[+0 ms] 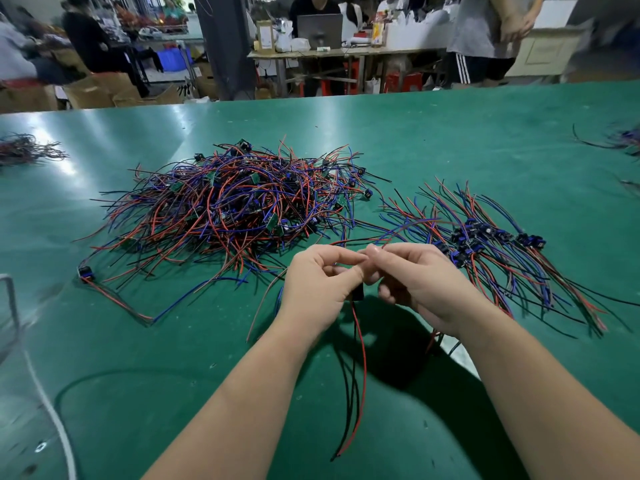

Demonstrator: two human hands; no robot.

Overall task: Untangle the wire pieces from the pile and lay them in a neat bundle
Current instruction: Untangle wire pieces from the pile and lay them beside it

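Two bare forearms come in from the bottom edge and meet over the green table (450, 140). Between them one wire piece (362, 358) hangs down, its red and black strands reaching toward the camera. The left hand (318, 282) has its fingers curled and pinches the upper part of this piece. The right hand (419, 282) pinches it too, fingertips almost touching those of the left. A small black plug (358, 294) shows just under the left thumb, half hidden by it.

Behind the hands lies the big pile (235, 206) of red, blue and black wires, all crossed over each other. To the right of it lies the bundle (485, 244), its wires more or less parallel and its dark plugs close together. The right hand covers the near left edge of the bundle.

One loose piece (83, 271) lies apart at the left of the pile. A white cable (52, 410) runs along the left edge. Small heaps of wire (24, 150) lie at the far left and far right. Beyond the table there are a laptop (320, 29), cardboard boxes (93, 91) and other people.
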